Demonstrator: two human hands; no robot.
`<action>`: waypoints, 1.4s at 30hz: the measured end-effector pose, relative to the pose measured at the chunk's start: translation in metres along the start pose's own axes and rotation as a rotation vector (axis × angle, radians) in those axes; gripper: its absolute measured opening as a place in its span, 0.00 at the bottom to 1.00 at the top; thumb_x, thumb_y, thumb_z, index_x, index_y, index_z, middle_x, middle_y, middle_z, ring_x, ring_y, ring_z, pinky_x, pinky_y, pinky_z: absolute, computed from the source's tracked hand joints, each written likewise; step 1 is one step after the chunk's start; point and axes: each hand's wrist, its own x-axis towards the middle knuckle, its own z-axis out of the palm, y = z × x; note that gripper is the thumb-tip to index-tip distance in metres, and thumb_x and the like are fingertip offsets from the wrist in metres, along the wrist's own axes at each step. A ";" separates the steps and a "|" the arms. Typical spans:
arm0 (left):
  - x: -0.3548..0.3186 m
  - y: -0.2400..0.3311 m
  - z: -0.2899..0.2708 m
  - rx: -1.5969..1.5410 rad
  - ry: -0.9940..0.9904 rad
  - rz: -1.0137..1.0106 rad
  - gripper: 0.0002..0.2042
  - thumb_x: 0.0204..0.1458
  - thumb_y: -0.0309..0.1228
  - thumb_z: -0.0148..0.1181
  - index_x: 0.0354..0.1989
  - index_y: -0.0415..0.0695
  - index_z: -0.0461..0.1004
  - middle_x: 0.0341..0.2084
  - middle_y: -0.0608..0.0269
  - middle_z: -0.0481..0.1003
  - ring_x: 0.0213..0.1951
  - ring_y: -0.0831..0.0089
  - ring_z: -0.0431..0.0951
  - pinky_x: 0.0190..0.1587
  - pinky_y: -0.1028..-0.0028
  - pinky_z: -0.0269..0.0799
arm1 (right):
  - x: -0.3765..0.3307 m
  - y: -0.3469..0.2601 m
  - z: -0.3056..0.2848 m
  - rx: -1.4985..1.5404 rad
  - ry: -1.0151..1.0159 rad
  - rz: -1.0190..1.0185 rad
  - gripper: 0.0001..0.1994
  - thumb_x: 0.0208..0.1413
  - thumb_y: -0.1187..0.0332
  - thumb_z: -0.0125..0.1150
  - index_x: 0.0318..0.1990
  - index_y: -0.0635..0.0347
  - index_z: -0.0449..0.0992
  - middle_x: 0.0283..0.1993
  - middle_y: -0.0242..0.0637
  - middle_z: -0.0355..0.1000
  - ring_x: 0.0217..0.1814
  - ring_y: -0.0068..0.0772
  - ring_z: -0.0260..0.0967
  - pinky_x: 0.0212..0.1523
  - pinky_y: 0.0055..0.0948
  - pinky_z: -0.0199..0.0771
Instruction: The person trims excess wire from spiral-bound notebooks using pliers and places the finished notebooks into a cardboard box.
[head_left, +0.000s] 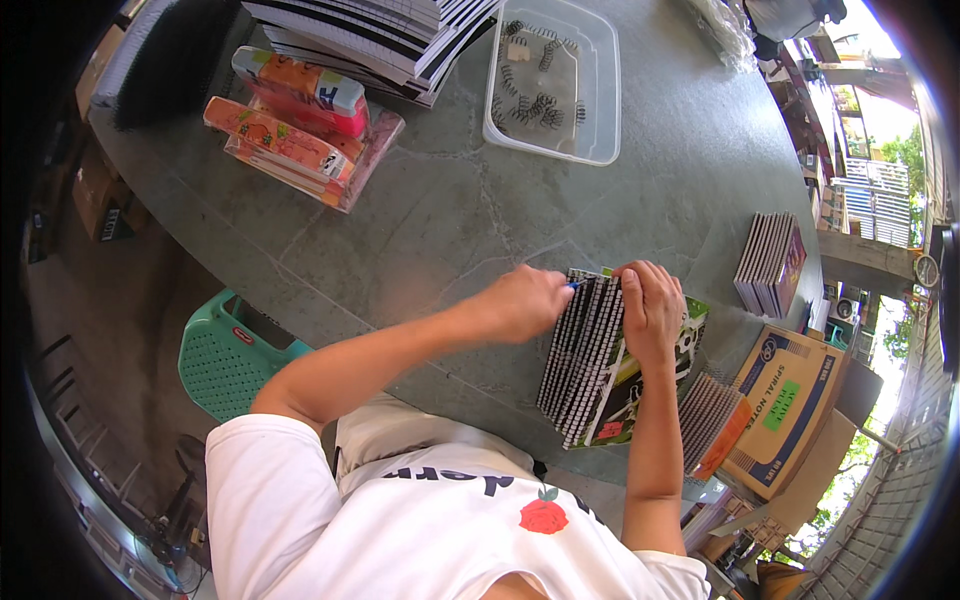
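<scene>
A fanned stack of punched notebooks (pixel 590 360) with black-and-white hole strips lies on the grey stone table (pixel 440 220) near its front edge. My right hand (pixel 652 308) rests flat on the top of the stack, pressing it down. My left hand (pixel 525 300) is at the stack's left top corner, fingers pinched around a small blue thing that I cannot make out.
A clear plastic tub (pixel 553 80) with several black spiral coils stands at the back. Stacked notebooks (pixel 370 35) and orange packets (pixel 300 120) lie at the back left. More notebooks (pixel 770 262) sit right; a cardboard box (pixel 790 405) and green plastic chair (pixel 230 355) stand beside the table.
</scene>
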 end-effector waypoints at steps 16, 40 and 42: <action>-0.006 -0.009 0.012 0.217 0.225 0.158 0.16 0.58 0.39 0.40 0.35 0.40 0.69 0.29 0.54 0.72 0.27 0.66 0.75 0.29 0.67 0.71 | -0.004 0.003 -0.003 0.168 -0.029 0.091 0.19 0.55 0.57 0.38 0.35 0.61 0.73 0.31 0.39 0.72 0.36 0.37 0.67 0.46 0.32 0.58; -0.007 -0.006 0.012 0.873 0.616 0.516 0.17 0.58 0.41 0.41 0.39 0.39 0.69 0.29 0.49 0.72 0.31 0.56 0.75 0.34 0.63 0.69 | -0.006 0.008 -0.004 0.184 0.037 0.048 0.14 0.45 0.60 0.50 0.30 0.63 0.72 0.29 0.39 0.69 0.33 0.38 0.64 0.38 0.31 0.60; -0.011 0.010 -0.009 -0.020 -0.037 0.113 0.18 0.59 0.42 0.40 0.38 0.39 0.69 0.28 0.52 0.71 0.31 0.62 0.76 0.31 0.65 0.70 | -0.009 0.014 0.002 0.346 0.171 0.135 0.19 0.53 0.58 0.42 0.28 0.67 0.72 0.24 0.39 0.68 0.27 0.32 0.63 0.32 0.27 0.60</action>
